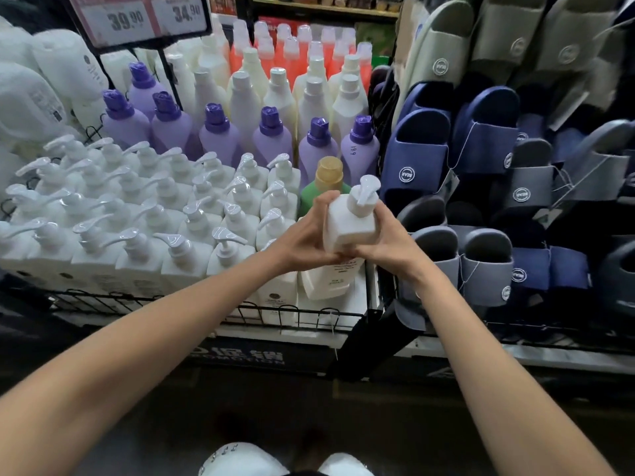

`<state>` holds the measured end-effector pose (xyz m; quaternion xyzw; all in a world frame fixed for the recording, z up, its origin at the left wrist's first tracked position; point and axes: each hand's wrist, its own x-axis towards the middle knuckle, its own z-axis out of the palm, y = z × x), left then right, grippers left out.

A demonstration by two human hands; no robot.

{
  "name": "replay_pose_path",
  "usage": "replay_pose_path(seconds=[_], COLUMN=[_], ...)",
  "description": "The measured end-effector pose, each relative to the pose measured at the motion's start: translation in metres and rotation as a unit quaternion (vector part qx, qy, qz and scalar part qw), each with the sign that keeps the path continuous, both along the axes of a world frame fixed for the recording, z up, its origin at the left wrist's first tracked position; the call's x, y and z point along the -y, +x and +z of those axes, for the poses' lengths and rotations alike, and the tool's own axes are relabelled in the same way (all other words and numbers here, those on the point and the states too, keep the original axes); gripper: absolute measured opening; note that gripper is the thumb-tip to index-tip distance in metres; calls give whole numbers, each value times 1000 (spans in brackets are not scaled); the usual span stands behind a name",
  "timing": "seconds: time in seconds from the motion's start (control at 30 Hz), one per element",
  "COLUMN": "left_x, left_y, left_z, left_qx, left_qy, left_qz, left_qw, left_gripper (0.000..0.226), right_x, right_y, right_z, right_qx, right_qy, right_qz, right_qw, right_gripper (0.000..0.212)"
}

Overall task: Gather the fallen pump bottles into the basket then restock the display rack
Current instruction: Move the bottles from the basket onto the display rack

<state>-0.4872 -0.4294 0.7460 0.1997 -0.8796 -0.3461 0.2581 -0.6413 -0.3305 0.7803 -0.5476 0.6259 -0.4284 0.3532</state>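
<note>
Both hands, left hand and right hand, curl their fingers round one white pump bottle at frame centre, steadying it above the rack's right-hand gap, probably to slot it in.

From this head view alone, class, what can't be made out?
All in the head view:
Held pump bottle: base covered by the left hand and right hand.
Price sign: top cut off by the frame edge.
Racked bottle under the hands: label print too small, blurred.
</note>
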Motion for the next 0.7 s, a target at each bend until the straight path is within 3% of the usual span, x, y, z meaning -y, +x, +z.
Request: replay_pose_path(seconds=[0.23, 0.4, 0.57, 0.7], left_x=[7, 8, 14, 19], left_y=[2, 17, 25, 42], left_z=[-19, -29, -35, -38], left_qx=[39, 117, 268, 283], left_qy=[-6, 17, -186, -223], left_qz=[-23, -15, 43, 51], left_qw=[999, 993, 944, 932], left_gripper=[100, 104, 100, 84], right_x=[17, 21, 20, 23], right_y=[-1, 11, 17, 22], right_z=[-18, -52, -74, -93], right_qx=[-43, -82, -93, -129], right_qy=[-17, -9, 11, 41], right_qz=[37, -5, -51, -40], right_qw=[998, 997, 994, 990], right_gripper=[49, 59, 71, 78])
